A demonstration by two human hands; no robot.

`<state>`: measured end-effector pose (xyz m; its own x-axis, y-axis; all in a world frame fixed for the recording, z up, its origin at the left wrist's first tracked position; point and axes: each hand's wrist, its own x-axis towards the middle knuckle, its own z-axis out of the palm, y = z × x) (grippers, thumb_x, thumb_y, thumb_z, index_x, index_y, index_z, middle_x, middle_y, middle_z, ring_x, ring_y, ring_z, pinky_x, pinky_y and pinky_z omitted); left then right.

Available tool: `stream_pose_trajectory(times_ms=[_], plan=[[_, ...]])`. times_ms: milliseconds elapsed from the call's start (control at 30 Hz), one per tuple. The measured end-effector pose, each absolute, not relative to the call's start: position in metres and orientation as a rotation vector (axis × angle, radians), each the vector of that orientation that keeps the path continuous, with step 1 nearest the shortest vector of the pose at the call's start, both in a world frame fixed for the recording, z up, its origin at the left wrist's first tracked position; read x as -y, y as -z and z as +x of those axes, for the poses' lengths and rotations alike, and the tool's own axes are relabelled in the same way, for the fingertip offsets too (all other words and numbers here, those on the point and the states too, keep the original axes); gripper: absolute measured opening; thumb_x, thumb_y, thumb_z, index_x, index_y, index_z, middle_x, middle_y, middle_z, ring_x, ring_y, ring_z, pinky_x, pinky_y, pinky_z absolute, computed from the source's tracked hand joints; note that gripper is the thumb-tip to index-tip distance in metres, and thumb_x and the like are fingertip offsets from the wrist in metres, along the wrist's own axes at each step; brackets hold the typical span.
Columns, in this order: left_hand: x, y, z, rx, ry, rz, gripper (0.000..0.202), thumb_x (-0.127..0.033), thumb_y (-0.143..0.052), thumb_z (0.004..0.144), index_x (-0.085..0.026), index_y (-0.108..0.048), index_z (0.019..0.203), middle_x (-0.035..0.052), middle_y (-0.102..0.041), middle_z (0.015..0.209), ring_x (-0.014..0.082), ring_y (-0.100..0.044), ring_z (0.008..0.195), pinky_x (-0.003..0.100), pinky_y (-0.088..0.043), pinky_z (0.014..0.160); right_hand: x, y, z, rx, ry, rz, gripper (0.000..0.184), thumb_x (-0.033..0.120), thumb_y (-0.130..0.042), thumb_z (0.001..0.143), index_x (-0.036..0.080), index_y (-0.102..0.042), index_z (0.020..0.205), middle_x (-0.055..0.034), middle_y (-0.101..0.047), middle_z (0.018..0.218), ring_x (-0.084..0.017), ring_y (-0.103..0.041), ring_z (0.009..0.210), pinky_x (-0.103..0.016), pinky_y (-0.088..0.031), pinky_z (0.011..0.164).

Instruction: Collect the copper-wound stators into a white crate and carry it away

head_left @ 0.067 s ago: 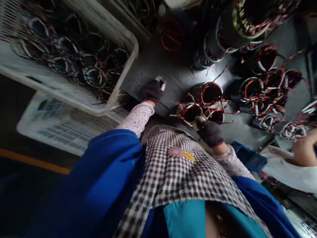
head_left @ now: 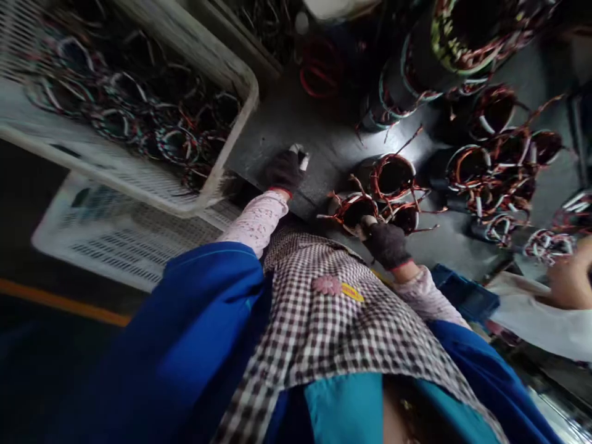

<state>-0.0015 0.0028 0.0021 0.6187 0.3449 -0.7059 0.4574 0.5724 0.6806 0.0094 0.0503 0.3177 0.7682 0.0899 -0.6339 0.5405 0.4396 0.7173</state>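
while round coil (head_left: 355,210) bristles with coppery wires (head_left: 357,184), hands (head_left: 387,245) part-curled, grip unclear.

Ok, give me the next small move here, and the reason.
I'd probably bring the left hand across to steady the leftmost wire-wound cylinder of the three nearest the right hand: the right hand is at or against its near edge, while the left hand is apart from it, over the grey table. Whether the right hand already grips it is hard to tell.
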Motion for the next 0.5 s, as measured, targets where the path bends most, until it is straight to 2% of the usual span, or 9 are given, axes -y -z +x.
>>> stream_pose_trajectory(times_ms=[100, 300, 500], plan=[[-0.006, -0.005, -0.003, -0.957, 0.088, 0.962, 0.076, -0.062, -0.036, 0.13, -0.014, -0.057, 0.185, 0.0292, -0.075, 0.161, 0.0488, -0.072, 0.151, 0.058, -0.056, 0.128, -0.039, -0.312, 0.025, -0.73, 0.263, 1.094, 0.054, 0.04, -0.041, 0.128, 0.013, -0.076, 0.159, -0.0266, -0.088, 0.14, -0.032, -0.088, 0.116, -0.033, -0.04, 0.074], [-0.012, -0.007, -0.004, -0.955, 0.118, 0.935, 0.075, -0.06, -0.037, 0.129, -0.013, -0.06, 0.182, 0.0303, -0.074, 0.162, 0.0496, -0.073, 0.152, 0.06, -0.058, 0.128, -0.034, -0.316, 0.03, -0.746, 0.276, 1.136, 0.053, 0.041, -0.042, 0.128, 0.012, -0.079, 0.153, -0.0258, -0.089, 0.134, -0.032, -0.087, 0.115, -0.033, -0.037, 0.074], [-0.012, -0.01, -0.004, -1.0, 0.086, 0.934, 0.079, -0.068, -0.042, 0.126, -0.01, -0.066, 0.174, 0.0318, -0.079, 0.152, 0.0506, -0.075, 0.148, 0.06, -0.061, 0.124, -0.034, -0.314, 0.024, -0.765, 0.281, 1.141, 0.054, 0.036, -0.042, 0.127, 0.014, -0.077, 0.161, -0.0263, -0.087, 0.138, -0.032, -0.088, 0.118, -0.033, -0.04, 0.077]])
